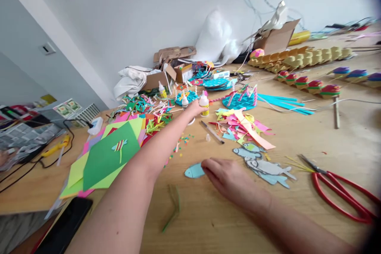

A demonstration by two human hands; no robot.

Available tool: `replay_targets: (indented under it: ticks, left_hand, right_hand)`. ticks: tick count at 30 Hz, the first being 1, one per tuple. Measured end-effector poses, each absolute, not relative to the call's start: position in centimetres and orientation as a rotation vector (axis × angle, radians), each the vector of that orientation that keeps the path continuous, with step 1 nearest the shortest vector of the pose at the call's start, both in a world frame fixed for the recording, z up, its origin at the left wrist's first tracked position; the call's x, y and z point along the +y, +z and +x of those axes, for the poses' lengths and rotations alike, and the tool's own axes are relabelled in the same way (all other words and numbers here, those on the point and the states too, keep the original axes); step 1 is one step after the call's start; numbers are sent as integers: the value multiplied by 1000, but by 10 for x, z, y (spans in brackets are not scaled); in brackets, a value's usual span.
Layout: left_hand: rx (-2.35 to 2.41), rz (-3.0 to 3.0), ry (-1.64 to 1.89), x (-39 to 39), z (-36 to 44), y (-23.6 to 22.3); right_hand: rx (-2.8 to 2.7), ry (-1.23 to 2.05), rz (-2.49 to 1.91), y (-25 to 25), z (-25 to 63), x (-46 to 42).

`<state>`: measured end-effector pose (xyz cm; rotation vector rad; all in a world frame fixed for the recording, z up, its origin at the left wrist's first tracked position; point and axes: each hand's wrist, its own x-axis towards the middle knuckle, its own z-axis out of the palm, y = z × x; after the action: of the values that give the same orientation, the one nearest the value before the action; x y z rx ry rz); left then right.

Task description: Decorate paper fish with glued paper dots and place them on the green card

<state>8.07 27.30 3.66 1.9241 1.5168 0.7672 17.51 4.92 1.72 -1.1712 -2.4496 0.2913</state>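
Note:
My left hand (197, 108) reaches far across the table, its fingers closed at a white glue bottle (204, 104) with a yellow label. A second white bottle (185, 101) stands just left of that hand. Nearer to me, my right hand (224, 178) is closed at one end of a light-blue paper fish (194, 170); its fingertips cover the tail side. To the right of this hand lie several cut paper fish (269, 166), grey and blue, overlapping. A bent green strip (175, 208) rests on the wood in front of me.
Red-handled scissors (336, 190) lie at right. Paper scraps (242, 123) and a pen (212, 132) are in the middle. Coloured sheets (111, 158) and a phone (67, 226) are at left. Behind stand a third glue bottle (162, 89), blue woven discs (239, 99) and egg-carton pieces (300, 57).

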Motion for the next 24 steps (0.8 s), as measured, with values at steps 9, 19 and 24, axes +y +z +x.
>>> replay_targets:
  ticks: [9, 19, 24]
  left_hand:
    - [1356, 2160, 253, 198, 11, 90]
    - [794, 2585, -386, 65, -43, 72]
    - [887, 2673, -221, 54, -53, 41]
  right_hand:
    - [-2320, 264, -1192, 14, 185, 58]
    - [-2320, 164, -1135, 15, 179, 52]
    - [-2412, 170, -1115, 19, 168, 44]
